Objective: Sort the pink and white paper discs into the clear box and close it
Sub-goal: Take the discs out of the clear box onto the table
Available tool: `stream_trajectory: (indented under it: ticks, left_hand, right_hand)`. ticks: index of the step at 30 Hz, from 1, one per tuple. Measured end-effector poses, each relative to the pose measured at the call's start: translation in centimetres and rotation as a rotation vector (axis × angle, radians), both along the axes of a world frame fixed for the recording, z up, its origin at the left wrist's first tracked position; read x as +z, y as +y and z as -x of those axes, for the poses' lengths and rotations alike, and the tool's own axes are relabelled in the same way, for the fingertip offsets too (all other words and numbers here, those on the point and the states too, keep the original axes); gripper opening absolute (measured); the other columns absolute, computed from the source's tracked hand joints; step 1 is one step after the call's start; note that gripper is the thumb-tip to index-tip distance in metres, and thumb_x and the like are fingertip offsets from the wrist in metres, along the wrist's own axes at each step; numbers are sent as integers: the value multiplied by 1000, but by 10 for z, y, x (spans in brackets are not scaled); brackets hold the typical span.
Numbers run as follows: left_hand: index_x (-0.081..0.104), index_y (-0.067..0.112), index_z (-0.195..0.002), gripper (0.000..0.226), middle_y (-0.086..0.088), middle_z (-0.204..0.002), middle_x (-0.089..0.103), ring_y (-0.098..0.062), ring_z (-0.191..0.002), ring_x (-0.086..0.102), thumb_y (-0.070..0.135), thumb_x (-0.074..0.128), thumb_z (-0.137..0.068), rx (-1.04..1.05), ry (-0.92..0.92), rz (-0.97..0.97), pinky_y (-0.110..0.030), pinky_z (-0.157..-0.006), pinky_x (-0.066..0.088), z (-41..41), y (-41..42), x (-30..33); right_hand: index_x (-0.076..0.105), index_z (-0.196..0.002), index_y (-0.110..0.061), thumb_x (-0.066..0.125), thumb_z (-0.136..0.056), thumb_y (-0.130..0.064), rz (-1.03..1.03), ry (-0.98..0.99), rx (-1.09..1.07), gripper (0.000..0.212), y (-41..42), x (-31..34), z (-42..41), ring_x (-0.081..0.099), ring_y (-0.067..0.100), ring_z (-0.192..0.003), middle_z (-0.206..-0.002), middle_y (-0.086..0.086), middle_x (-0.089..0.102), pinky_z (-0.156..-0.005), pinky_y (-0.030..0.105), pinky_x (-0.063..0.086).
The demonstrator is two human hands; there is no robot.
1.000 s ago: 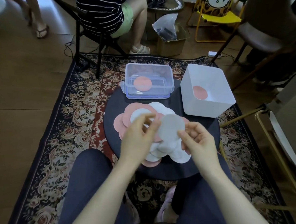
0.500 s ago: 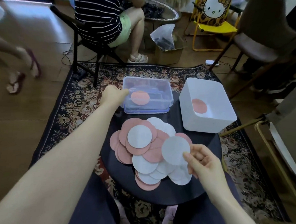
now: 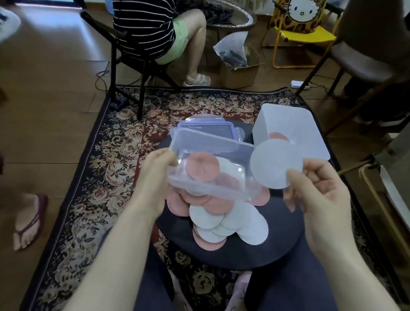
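Note:
My left hand [image 3: 155, 175] grips the left end of the clear box [image 3: 227, 191] and holds it lifted and tilted above the disc pile. One pink disc [image 3: 202, 167] lies inside the box. My right hand [image 3: 319, 187] pinches a white disc [image 3: 274, 166] by its lower right edge, just right of the box. A heap of pink and white discs [image 3: 226, 220] lies on the round black table [image 3: 275, 244]. The box's lid [image 3: 207, 129] with purple rim rests on the table behind.
A white square bin [image 3: 300, 126] with a pink disc inside stands at the table's right back. A seated person on a chair [image 3: 128, 62] is behind, a sandalled foot [image 3: 29, 221] at left, chairs at right, a patterned rug under the table.
My left hand reached to the clear box, took hold of it and lifted it toward me off its lid. My right hand raised the white disc up beside the box.

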State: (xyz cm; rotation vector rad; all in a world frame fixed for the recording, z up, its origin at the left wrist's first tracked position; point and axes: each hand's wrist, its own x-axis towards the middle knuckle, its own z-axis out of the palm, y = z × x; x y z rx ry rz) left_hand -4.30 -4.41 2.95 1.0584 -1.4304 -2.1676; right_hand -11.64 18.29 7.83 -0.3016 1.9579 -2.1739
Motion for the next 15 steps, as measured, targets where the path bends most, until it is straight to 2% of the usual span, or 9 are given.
stream_trajectory:
  ticks: [2,4,6,9,12,15]
  left_hand:
    - [56,7,-112,36,-1,-101,71,-24,-92,72,13,60,-76,-27,40,-74,-48,-79,56,-13,22,-2]
    - [58,21,-119,39,5,-95,73,-25,-92,72,11,59,-81,-12,70,-97,-50,-78,55,-24,39,-5]
    - [58,36,-124,44,3,-116,69,-29,-106,67,12,58,-87,12,101,-70,-59,-87,52,-33,52,-6]
    - [57,49,-126,41,1,-133,58,-20,-120,59,33,64,-90,68,121,-7,-56,-92,51,-43,74,-9]
    - [55,57,-124,38,17,-139,53,-6,-127,51,50,62,-88,102,120,73,-51,-105,42,-50,96,-12]
    - [53,49,-131,52,15,-142,51,-13,-132,48,60,59,-81,122,131,73,-52,-110,35,-54,106,-19]
  right_hand:
    - [55,-82,-14,60,-87,3,-59,51,17,18,-4,-2,2,42,13,-43,-53,-1,52,-43,20,35]
    - [57,-79,-23,65,-83,-8,-242,156,23,17,-6,-5,2,45,12,-51,-57,-7,52,-51,27,40]
    - [55,-79,-26,63,-83,-17,-553,298,58,13,-5,-8,2,48,10,-56,-62,-9,56,-60,34,42]
    - [51,-84,-24,57,-86,-26,-1043,486,91,7,-5,-7,-6,52,18,-65,-67,-9,58,-58,34,35]
    - [50,-89,-23,51,-89,-28,-1172,615,49,5,-7,-7,-17,57,26,-77,-77,-4,62,-58,34,32]
    - [50,-92,-23,52,-89,-27,-1155,615,118,5,-8,-7,-24,55,22,-80,-81,-6,61,-59,33,33]
